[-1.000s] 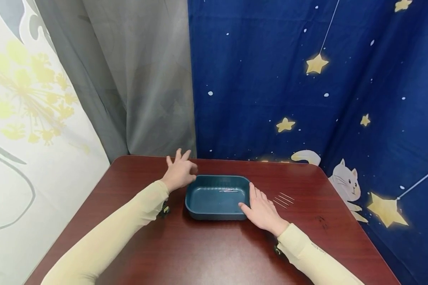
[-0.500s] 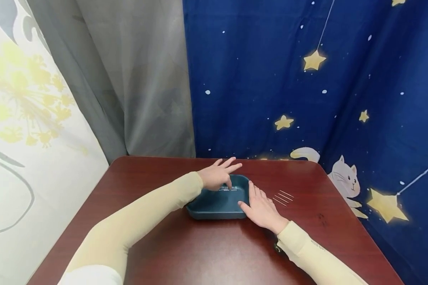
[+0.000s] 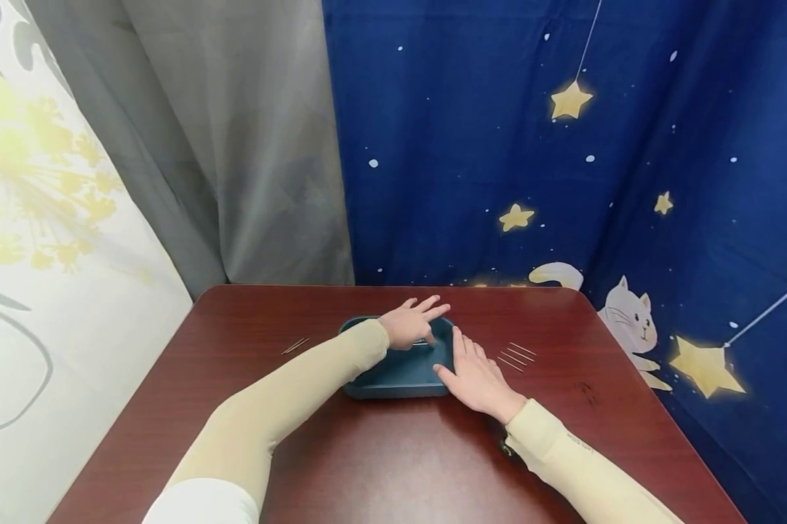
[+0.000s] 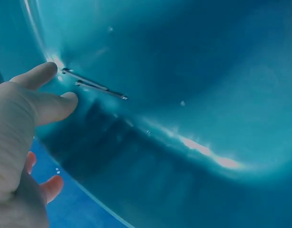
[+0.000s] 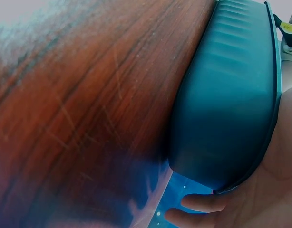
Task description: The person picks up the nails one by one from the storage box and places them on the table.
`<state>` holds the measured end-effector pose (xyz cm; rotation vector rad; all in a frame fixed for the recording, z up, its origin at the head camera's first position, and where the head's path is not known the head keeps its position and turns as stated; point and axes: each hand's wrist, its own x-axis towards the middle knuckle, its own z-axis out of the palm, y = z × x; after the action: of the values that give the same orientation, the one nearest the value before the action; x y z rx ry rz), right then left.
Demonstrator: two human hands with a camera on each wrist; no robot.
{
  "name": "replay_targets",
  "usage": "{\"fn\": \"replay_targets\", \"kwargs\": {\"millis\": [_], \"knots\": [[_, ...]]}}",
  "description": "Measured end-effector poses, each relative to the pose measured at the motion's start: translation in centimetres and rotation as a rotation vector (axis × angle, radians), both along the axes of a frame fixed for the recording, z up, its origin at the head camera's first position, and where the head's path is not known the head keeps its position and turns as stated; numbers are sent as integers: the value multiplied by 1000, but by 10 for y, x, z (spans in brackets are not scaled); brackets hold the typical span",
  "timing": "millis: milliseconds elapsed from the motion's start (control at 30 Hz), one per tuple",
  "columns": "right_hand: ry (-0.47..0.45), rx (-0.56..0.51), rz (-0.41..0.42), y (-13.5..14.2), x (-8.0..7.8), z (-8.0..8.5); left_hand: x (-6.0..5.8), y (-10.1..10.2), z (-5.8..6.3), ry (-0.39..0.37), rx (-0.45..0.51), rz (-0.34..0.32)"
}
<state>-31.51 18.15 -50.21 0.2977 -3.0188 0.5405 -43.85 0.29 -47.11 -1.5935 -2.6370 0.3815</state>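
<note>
A teal rectangular box (image 3: pixel 393 391) sits on the table. My left hand (image 3: pixel 412 325) reaches into it over the left side. In the left wrist view, its thumb and forefinger stand slightly apart beside the near ends of two thin silvery needle-like rods (image 4: pixel 102 89). These lie close together on the box floor by the wall, with no grip on them visible. The other left fingers spread straight. Along the box's right rim rests my right hand (image 3: pixel 481 378), its fingers straight and its thumb over the edge; the right wrist view shows its palm against the rim.
Several similar thin rods (image 3: pixel 516 356) lie side by side on the dark red table (image 3: pixel 393 466), right of the box. More thin rods (image 3: pixel 295 346) lie left of it. Grey and blue curtains (image 3: pixel 446 145) hang behind the table's far edge.
My left hand has moved right, from beside the box into it, and then slightly further right. The rods left of the box have come into sight. My right hand has stayed on the rim.
</note>
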Motion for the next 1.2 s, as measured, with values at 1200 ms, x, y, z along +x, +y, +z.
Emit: {"fn": "replay_targets", "kwargs": {"millis": [1200], "knots": [[16, -2, 4, 0, 1, -2, 5, 33, -11, -99, 107, 272]]}}
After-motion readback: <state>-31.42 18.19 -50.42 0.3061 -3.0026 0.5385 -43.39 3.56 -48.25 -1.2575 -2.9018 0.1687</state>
